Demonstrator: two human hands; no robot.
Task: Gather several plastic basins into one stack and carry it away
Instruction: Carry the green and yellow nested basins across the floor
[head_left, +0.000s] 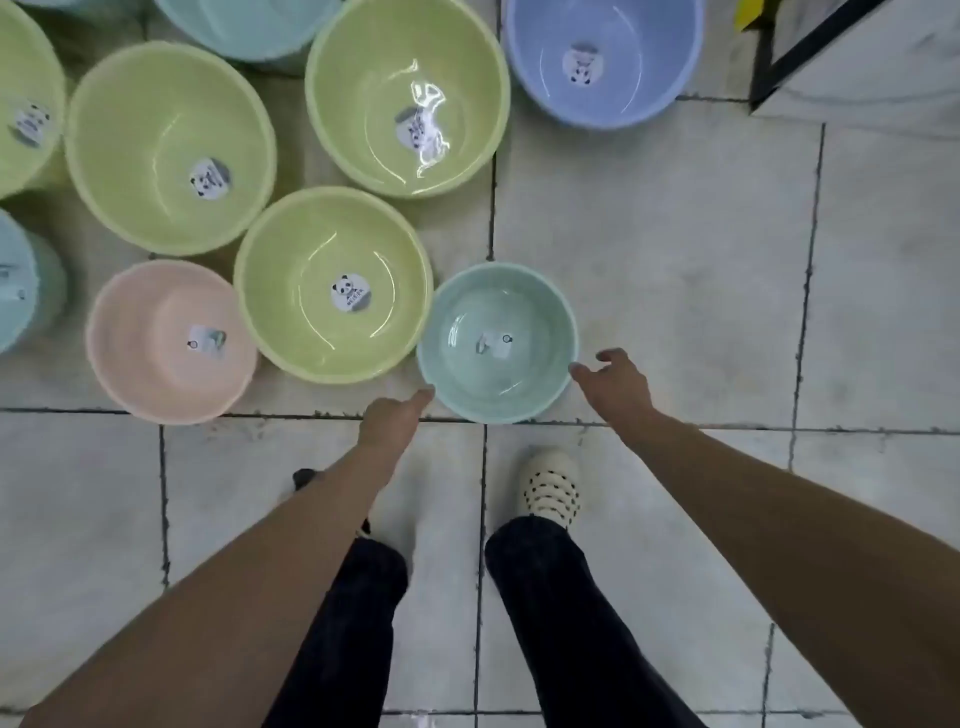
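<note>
- Both hands are reaching with loose fingers, gripping nothing: left hand (390, 415) and right hand (615, 382) are flanking the small round mint-green plastic basin (497, 343).
- That basin is touching the yellow-green plastic basin (332, 285) on its left.
- A one-sided grab is likely tipping it or knocking that neighbour.

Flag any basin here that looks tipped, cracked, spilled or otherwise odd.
Nothing is tipped or visibly cracked; the basins sit upright on the tiled floor. Only the far green basin shows a bright crinkled glare over its sticker, film or reflection, I cannot tell.
</note>
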